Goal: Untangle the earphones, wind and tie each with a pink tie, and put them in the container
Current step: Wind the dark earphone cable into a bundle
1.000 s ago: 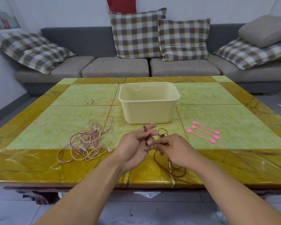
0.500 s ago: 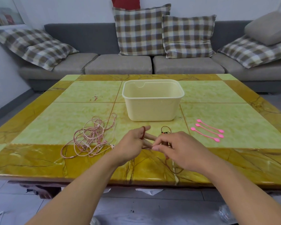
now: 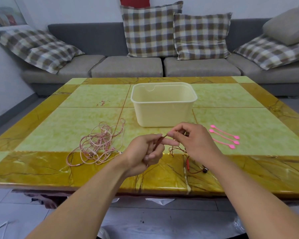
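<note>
Since a moment ago the right hand (image 3: 195, 144) has lifted up and rightward in the frame, drawing the brown earphone cord (image 3: 158, 143) taut — thumb and forefinger pinch its end, while the left hand (image 3: 145, 154) curls its fingers round the lower stretch. Slack cord trails right of centre on the table (image 3: 41, 171). Pink earphones (image 3: 97, 144) lie tangled at centre-left; the container (image 3: 164, 107) stands at centre, three pink ties (image 3: 224, 136) to its right.

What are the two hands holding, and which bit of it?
Both hold the dark red earphone cord. The right hand pinches a stretch of cord at its fingertips; the left hand has it running across its curled fingers. The cord's other end lies on the table.
</note>
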Action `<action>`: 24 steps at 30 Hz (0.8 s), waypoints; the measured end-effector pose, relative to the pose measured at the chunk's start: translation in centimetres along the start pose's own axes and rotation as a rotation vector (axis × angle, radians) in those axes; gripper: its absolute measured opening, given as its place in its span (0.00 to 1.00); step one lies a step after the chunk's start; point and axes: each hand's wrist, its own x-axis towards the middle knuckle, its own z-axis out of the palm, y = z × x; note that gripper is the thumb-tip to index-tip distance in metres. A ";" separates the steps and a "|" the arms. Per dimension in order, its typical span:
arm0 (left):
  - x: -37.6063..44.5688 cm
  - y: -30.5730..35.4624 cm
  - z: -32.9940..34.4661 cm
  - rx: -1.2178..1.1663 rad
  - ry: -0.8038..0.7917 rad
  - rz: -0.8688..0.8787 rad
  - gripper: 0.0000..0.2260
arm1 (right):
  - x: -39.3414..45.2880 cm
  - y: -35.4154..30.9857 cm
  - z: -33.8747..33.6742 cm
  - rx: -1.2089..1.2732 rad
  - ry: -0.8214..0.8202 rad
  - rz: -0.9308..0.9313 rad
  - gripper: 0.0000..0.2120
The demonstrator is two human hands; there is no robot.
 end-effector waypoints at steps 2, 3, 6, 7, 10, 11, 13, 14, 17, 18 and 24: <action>0.1 0.0 -0.1 -0.093 -0.020 0.026 0.21 | 0.1 0.0 0.4 0.022 -0.023 0.025 0.09; 0.0 0.1 -0.1 -0.139 -0.032 0.046 0.21 | 0.0 0.0 0.6 0.029 -0.051 0.034 0.11; -0.1 0.4 0.1 -0.248 -0.021 0.110 0.20 | -0.3 0.2 1.2 0.073 -0.138 0.076 0.09; -0.1 0.5 0.2 -0.283 0.003 0.132 0.19 | -0.3 0.3 1.4 0.080 -0.163 0.092 0.08; 0.1 0.7 0.4 -0.385 0.075 0.205 0.18 | -0.6 0.5 2.2 0.070 -0.236 0.115 0.09; 0.2 0.7 0.4 -0.411 0.109 0.226 0.17 | -0.7 0.5 2.5 0.051 -0.255 0.122 0.09; 0.3 0.8 0.1 -0.420 0.162 0.251 0.15 | -1.0 0.4 3.2 -0.008 -0.281 0.138 0.07; 0.3 0.9 0.1 -0.414 0.169 0.254 0.15 | -1.2 0.4 3.5 -0.048 -0.291 0.128 0.07; 0.1 1.0 -0.6 -0.452 0.178 0.290 0.16 | -1.6 -0.3 3.7 -0.203 -0.307 0.065 0.09; 0.1 1.1 -0.9 -0.471 0.190 0.308 0.17 | -1.7 -0.6 3.6 -0.262 -0.314 0.046 0.10; 0.5 0.2 -1.4 -0.152 0.327 0.354 0.26 | -2.4 -2.4 2.7 -0.492 -0.340 -0.101 0.13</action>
